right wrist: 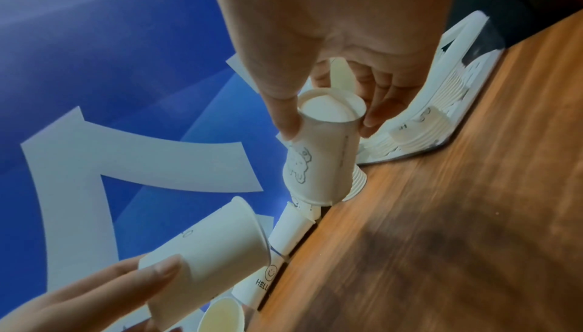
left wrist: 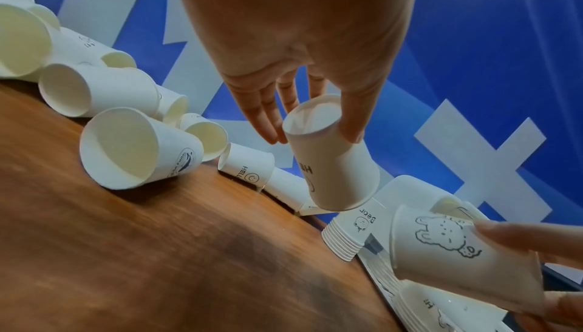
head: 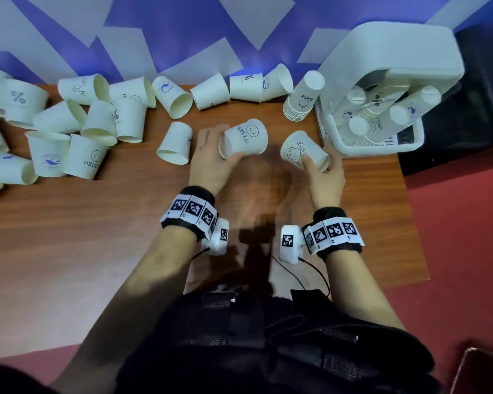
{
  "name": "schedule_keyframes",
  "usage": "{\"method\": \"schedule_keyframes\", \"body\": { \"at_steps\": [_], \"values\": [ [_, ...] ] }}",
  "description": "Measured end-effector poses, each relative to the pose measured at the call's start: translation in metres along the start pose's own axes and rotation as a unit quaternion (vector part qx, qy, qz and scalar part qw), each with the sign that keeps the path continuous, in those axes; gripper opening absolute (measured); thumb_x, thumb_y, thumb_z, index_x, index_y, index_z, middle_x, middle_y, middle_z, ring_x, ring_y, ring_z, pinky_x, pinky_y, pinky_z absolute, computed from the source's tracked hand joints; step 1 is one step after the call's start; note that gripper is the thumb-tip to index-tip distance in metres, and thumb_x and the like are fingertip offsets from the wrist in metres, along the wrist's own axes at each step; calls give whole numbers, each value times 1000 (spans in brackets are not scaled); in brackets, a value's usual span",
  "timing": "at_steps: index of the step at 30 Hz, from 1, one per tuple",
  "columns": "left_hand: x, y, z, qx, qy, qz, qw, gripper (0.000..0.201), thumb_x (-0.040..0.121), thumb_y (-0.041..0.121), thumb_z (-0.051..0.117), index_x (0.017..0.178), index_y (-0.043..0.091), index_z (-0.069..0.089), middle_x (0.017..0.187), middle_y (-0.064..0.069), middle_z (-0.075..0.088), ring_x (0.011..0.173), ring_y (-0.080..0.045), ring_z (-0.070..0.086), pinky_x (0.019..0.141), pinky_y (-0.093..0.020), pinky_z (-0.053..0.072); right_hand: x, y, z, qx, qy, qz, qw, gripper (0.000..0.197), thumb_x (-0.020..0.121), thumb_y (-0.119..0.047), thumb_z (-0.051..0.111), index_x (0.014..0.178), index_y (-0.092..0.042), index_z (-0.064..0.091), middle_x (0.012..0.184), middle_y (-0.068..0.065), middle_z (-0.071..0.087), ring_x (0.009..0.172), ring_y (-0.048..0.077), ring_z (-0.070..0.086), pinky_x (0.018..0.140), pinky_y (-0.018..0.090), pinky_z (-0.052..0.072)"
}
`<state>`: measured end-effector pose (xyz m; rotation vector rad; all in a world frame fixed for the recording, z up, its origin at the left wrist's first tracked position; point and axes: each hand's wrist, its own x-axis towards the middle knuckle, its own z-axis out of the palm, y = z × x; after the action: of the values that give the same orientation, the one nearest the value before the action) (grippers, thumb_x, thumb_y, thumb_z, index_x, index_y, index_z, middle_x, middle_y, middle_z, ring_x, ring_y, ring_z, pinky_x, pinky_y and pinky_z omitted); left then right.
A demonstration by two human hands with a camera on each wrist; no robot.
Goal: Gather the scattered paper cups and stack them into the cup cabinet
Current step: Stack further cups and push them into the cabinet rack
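My left hand point(head: 222, 147) grips a white "HELLO" paper cup point(head: 244, 139) near its base, lifted above the wooden table point(head: 97, 237). In the left wrist view, thumb and fingers of the left hand point(left wrist: 314, 135) pinch the HELLO cup point(left wrist: 334, 163). My right hand point(head: 320, 166) holds a bear-print "Hi" cup point(head: 302, 150) a short way to the right; the right hand point(right wrist: 328, 128) pinches this bear cup point(right wrist: 318, 158) at its base. The two cups are apart. The white cup cabinet point(head: 382, 66) stands at the table's right end with several cup stacks point(head: 382, 115) inside.
Many loose cups point(head: 69, 132) lie tipped along the table's back and left. One lies just left of my left hand point(head: 175, 143). A nested, upturned stack point(head: 303, 98) stands beside the cabinet. A blue and white wall point(head: 182, 32) is behind. Red floor point(head: 467, 223) lies right.
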<state>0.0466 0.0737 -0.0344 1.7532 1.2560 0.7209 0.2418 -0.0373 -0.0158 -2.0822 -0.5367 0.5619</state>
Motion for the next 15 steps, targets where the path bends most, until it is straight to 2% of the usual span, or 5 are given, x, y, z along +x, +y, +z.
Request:
{"method": "schedule_keyframes", "body": {
  "at_steps": [3, 6, 8, 11, 15],
  "values": [
    [-10, 7, 4, 7, -1, 1, 1000, 56, 75, 29, 72, 126, 15, 54, 126, -8, 49, 105, 2, 38, 83, -13, 29, -1, 9, -13, -1, -5, 3, 1000, 53, 81, -35, 70, 130, -23, 53, 124, 4, 57, 113, 16, 53, 97, 29, 41],
    [-17, 16, 12, 16, 8, -10, 1000, 53, 78, 24, 73, 127, 18, 53, 128, -5, 48, 114, -9, 44, 88, -17, 31, 0, 17, -25, 5, -3, 1, 1000, 58, 80, -35, 70, 134, -23, 51, 125, 4, 57, 116, 18, 53, 101, 34, 42],
    [-17, 22, 20, 14, 18, -23, 999, 53, 79, 25, 72, 128, 19, 52, 129, -5, 49, 117, -14, 46, 92, -21, 34, 6, 18, -33, 14, -5, -3, 1000, 60, 81, -32, 71, 136, -22, 49, 128, 3, 56, 117, 15, 51, 102, 30, 39],
    [-14, 29, 33, -10, 39, -46, 998, 57, 78, 34, 71, 129, 23, 50, 130, -1, 52, 119, -17, 49, 100, -39, 43, 25, 14, -47, 14, -3, -5, 1000, 65, 79, -31, 74, 136, -16, 46, 132, 4, 55, 121, 17, 51, 103, 30, 39],
    [-14, 44, 56, -24, 65, -68, 995, 60, 73, 39, 70, 128, 25, 51, 127, 0, 56, 118, -19, 52, 98, -47, 45, 61, 4, -73, 23, 24, -12, 999, 62, 77, -27, 75, 128, -11, 44, 115, 1, 56, 101, 12, 51, 85, 21, 38]
  ]
}}
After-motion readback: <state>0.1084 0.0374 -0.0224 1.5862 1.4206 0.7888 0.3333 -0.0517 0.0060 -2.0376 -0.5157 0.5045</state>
